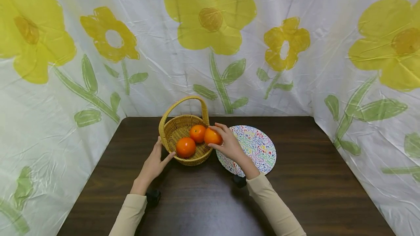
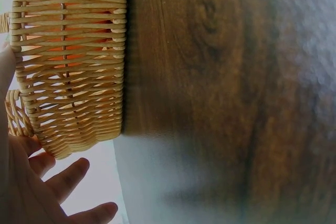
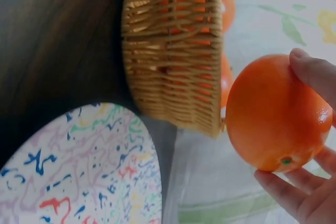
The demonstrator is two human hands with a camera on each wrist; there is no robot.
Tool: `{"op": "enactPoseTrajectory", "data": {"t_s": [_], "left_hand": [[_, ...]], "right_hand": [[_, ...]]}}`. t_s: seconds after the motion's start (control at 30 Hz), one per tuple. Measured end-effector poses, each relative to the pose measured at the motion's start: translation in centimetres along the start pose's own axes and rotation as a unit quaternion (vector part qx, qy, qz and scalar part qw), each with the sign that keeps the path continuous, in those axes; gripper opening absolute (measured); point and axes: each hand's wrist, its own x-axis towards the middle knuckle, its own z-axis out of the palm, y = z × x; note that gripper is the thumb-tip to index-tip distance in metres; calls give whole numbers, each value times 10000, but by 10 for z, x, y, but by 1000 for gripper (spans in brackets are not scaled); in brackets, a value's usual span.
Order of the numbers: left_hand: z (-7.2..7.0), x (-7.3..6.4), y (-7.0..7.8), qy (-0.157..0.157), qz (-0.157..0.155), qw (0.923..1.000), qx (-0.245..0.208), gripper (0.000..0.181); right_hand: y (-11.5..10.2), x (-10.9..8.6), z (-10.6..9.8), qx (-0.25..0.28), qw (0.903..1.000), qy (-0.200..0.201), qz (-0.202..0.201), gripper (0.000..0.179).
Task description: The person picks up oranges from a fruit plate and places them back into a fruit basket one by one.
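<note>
In the head view my left hand [image 1: 153,163] rests against the left front of a wicker basket [image 1: 193,160] with an arched handle. Its thumb lies at the front rim, and in the left wrist view the other fingers [image 2: 68,179] spread along the side. Inside the basket sit two oranges, one at the front [image 1: 185,147] and one behind it [image 1: 197,133]. Thumb and fingers of my right hand [image 1: 229,144] grip a third orange [image 3: 278,114] from its right side. That orange is at the basket's right rim, above rim height in the right wrist view.
A round white plate [image 1: 259,148] with multicoloured squiggles lies right of the basket, partly under my right forearm. The dark wooden table [image 1: 203,199] ends at a white curtain [image 1: 157,75] printed with yellow flowers.
</note>
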Motion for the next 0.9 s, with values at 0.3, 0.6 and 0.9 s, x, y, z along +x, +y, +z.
{"op": "enactPoseTrajectory", "data": {"t_s": [0.3, 0.6, 0.9], "left_hand": [[0, 0, 0, 2, -17, 10000, -10, 85], [2, -1, -1, -24, -47, 10000, 2, 86], [1, 0, -1, -5, -49, 10000, 14, 87]], "right_hand": [[-7, 4, 9, -279, 9989, -138, -345, 59], [-11, 9, 18, -473, 9975, -333, -405, 59], [-11, 14, 25, -633, 9964, -382, -406, 58]]}}
